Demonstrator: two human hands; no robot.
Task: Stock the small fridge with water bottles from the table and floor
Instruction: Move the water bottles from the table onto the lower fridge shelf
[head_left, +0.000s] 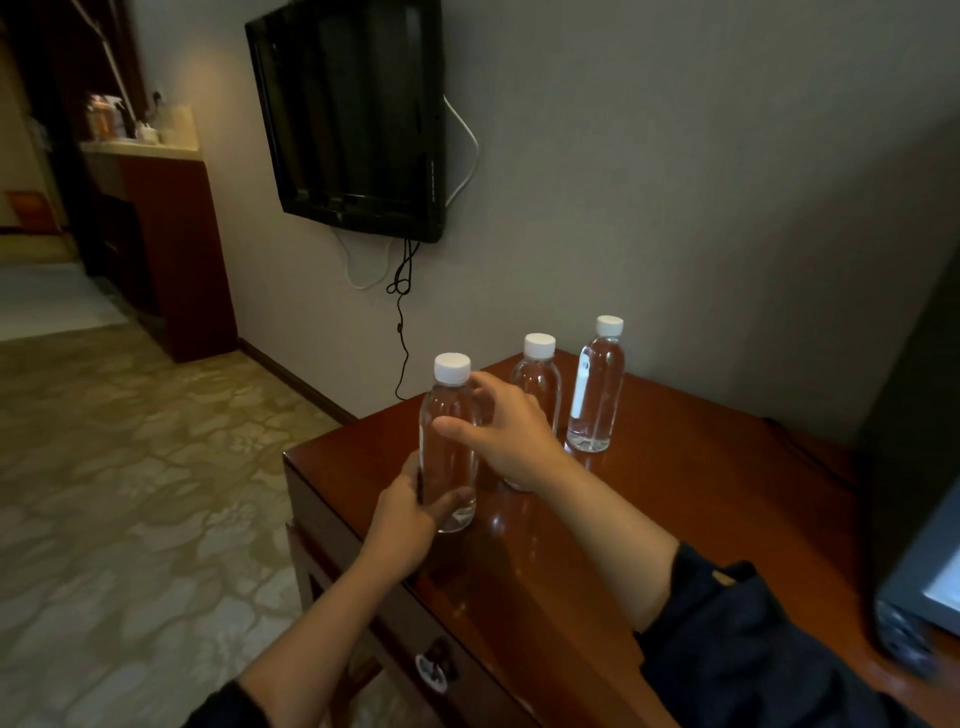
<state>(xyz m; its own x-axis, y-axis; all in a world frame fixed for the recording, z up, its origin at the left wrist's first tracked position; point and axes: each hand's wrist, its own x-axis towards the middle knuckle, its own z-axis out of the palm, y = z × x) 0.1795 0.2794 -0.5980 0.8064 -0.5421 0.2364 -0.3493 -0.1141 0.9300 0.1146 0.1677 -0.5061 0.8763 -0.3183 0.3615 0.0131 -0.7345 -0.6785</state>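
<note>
While three water bottles (596, 384) stand on the wooden table (701, 493), stocking looks barely begun: my left hand (410, 514) grips the base of the nearest bottle (449, 462) by the table's front edge, and my right hand (501, 434) curls round its shoulder. The dark box (914, 405) at the table's right, cut off, may be the fridge.

Three plastic water bottles, all clear with white caps: the nearest clear bottle (449, 467), the middle clear bottle (543, 379), and the farthest clear bottle (597, 400), which carries a white vertical stripe. Glossy red-brown wooden table (675, 467). Soft woven carpet (130, 467) in olive-beige with a paler flower pattern. Black flat television (353, 114) against a plain grey-beige painted wall (675, 182). One thin white cable (467, 140), one thin black cable (402, 312). Dark navy fabric sleeve (753, 649).
</note>
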